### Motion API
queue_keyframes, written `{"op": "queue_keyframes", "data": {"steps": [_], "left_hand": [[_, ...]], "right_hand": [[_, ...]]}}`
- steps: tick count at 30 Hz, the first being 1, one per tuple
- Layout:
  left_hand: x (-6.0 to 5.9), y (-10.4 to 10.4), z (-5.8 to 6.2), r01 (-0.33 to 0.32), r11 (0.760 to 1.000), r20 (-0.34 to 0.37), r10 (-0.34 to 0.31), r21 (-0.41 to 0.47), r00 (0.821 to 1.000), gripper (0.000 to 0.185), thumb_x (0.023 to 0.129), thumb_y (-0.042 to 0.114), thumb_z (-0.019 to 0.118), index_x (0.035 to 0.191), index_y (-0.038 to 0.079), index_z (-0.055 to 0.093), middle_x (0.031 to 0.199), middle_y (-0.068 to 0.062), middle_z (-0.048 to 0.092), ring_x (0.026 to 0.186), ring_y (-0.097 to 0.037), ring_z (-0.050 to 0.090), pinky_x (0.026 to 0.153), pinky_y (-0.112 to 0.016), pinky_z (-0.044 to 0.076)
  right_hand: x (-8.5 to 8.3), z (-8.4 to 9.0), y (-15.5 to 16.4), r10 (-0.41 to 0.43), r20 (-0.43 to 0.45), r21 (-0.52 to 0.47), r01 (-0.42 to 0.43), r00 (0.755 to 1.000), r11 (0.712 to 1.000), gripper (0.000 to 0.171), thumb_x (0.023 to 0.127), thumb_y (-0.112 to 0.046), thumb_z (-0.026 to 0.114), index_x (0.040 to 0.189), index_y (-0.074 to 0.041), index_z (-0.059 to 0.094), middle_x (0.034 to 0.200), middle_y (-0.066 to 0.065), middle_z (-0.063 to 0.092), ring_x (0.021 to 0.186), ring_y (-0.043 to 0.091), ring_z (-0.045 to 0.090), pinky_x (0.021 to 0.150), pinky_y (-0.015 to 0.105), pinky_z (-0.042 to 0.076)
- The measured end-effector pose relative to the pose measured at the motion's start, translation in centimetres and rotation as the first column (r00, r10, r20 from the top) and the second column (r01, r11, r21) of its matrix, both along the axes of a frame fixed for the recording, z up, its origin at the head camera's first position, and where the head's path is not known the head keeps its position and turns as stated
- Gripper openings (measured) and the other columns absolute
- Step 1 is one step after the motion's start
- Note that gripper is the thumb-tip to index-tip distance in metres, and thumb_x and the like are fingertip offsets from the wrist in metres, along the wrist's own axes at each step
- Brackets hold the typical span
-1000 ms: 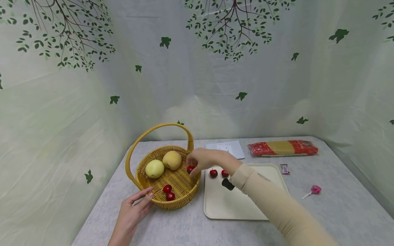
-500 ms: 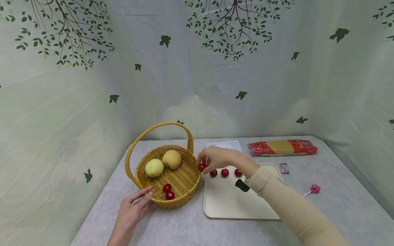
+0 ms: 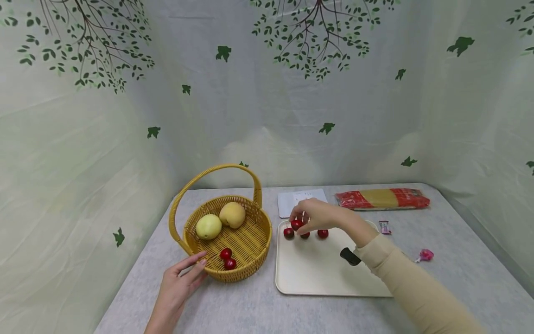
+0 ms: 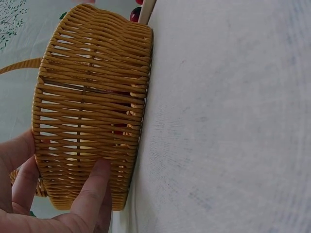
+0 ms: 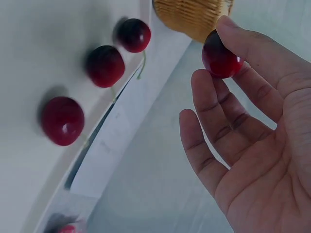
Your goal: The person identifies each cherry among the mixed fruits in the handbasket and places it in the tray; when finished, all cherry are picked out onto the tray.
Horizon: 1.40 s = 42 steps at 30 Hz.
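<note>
My right hand pinches a red cherry between thumb and forefinger, just above the cream tray's far edge, over three cherries lying there. At nine o'clock from the tray, my left hand rests straight fingers against the wicker basket's near wall.

Basket contents hidden by wall; paper print illegible.

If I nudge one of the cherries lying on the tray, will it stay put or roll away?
Each cherry looks round and glossy, so it would probably roll on the smooth tray. The tray's raised rim would likely stop it. The right hand pinches a cherry with just fingertips, so they seem light, perhaps slippery.
</note>
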<state>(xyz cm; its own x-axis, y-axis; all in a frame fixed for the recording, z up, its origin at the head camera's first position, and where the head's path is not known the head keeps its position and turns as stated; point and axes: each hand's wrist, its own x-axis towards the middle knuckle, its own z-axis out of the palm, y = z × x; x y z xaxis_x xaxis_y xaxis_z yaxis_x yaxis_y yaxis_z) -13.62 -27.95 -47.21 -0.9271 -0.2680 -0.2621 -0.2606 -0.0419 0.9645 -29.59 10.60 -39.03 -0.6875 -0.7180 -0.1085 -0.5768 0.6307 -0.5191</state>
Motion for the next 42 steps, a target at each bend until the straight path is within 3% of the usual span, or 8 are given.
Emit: {"op": "queue_keyframes", "data": {"steps": [8,17,28,42], "left_hand": [[0.0,0.1,0.1,-0.004,1.000,0.005,0.004,-0.005,1.000,0.048,0.105,0.014,0.072,0.150,0.002,0.062,0.138,0.002,0.066,0.118,-0.005,0.070,0.100,-0.031,0.064],[0.0,0.1,0.0,-0.002,1.000,-0.004,0.002,-0.005,1.000,0.048,0.102,0.017,0.077,0.147,0.005,0.066,0.136,0.001,0.065,0.115,-0.003,0.070,0.099,-0.031,0.064],[0.1,0.0,0.1,0.010,1.000,0.004,-0.010,-0.012,1.000,0.053,0.102,0.021,0.078,0.151,0.006,0.063,0.141,-0.001,0.061,0.119,-0.005,0.069,0.101,-0.030,0.063],[0.1,0.0,0.0,0.005,1.000,0.020,-0.005,-0.016,1.000,0.043,0.103,0.020,0.076,0.145,0.013,0.070,0.137,0.000,0.062,0.115,-0.003,0.069,0.101,-0.031,0.063]], "right_hand": [[-0.1,-1.6,3.1,-0.103,0.032,-0.013,0.103,0.994,0.995,0.030,0.093,-0.018,0.087,0.121,-0.013,0.077,0.101,-0.002,0.072,0.093,0.014,0.064,0.076,0.025,0.060],[0.2,-2.4,6.4,-0.207,0.044,-0.013,0.208,0.977,0.978,0.033,0.091,-0.015,0.088,0.122,-0.010,0.076,0.104,-0.001,0.073,0.096,0.016,0.065,0.082,0.028,0.063],[-0.2,-4.2,9.8,-0.263,0.059,-0.017,0.264,0.963,0.964,0.029,0.090,-0.010,0.087,0.116,-0.008,0.074,0.104,0.000,0.072,0.094,0.017,0.064,0.085,0.032,0.063],[-0.1,-5.6,10.9,-0.308,0.087,0.031,0.307,0.947,0.951,0.033,0.087,-0.017,0.092,0.114,-0.012,0.073,0.103,0.002,0.070,0.093,0.019,0.062,0.084,0.035,0.061]]}}
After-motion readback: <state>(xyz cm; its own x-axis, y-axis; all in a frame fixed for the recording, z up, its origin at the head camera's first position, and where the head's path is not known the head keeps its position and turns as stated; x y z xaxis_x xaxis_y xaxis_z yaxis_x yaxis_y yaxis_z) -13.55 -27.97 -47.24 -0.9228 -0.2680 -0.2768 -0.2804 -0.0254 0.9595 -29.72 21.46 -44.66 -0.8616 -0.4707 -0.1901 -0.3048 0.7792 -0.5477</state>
